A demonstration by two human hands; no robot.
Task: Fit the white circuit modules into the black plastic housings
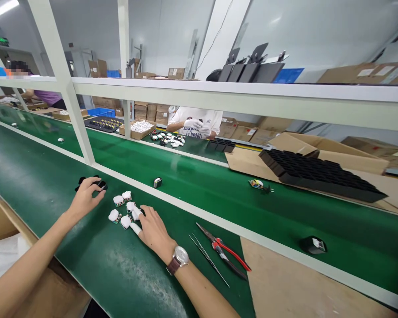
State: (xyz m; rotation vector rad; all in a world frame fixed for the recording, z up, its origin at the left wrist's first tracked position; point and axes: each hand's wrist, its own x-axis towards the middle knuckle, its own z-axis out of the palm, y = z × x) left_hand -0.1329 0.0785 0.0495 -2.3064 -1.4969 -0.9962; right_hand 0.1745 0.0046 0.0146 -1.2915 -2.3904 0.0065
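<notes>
My left hand (86, 195) curls its thumb and fingers around a small black plastic housing (102, 185) on the green bench. Other black pieces (81, 180) lie partly hidden behind its fingers. My right hand (155, 230) wears white finger covers on the thumb and a finger, and a wristwatch (180, 256) sits on that wrist. Its covered fingertips are spread apart at the edge of a cluster of small circuit boards with white tops (126, 221). Another such board (114, 215) lies at the cluster's left.
Long-nose pliers (219, 245) and tweezers (209, 260) lie right of my right forearm. Beyond a pale rail, the green belt (205, 194) carries a black housing (157, 182) and a board with prongs (258, 184). A co-worker (195, 123) in white gloves sits opposite. A shelf post (76, 119) stands ahead.
</notes>
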